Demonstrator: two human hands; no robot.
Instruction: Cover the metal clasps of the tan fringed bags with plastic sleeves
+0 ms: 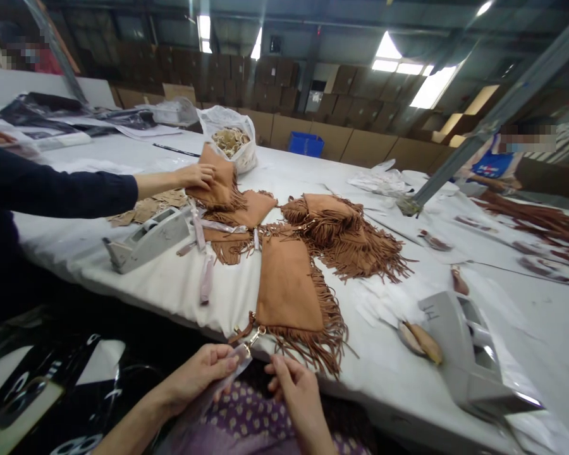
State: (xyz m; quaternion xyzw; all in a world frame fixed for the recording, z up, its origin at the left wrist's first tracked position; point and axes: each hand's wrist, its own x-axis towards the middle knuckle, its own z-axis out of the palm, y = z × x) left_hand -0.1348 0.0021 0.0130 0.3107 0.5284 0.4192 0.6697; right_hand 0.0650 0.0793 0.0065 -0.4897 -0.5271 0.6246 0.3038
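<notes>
A tan fringed leather pouch (289,287) lies flat at the table's front edge, its fringe hanging down the right side and along the bottom. A metal snap hook (255,338) is at its lower left corner, next to a small leather zipper pull (244,328). My left hand (206,373) is closed on a strap end sheathed in clear plastic (240,356), just below the hook. To the right of it, my right hand (291,387) has thumb and fingertips pressed together; whatever is between them is too small to make out.
A co-worker's hand (201,177) rests on another fringed pouch (222,174) at the left. More pouches (332,208) are heaped behind mine. Grey tape dispensers (469,354) (152,237) stand on both sides. Farther back are a plastic bag (251,136) and a blue bin (306,144).
</notes>
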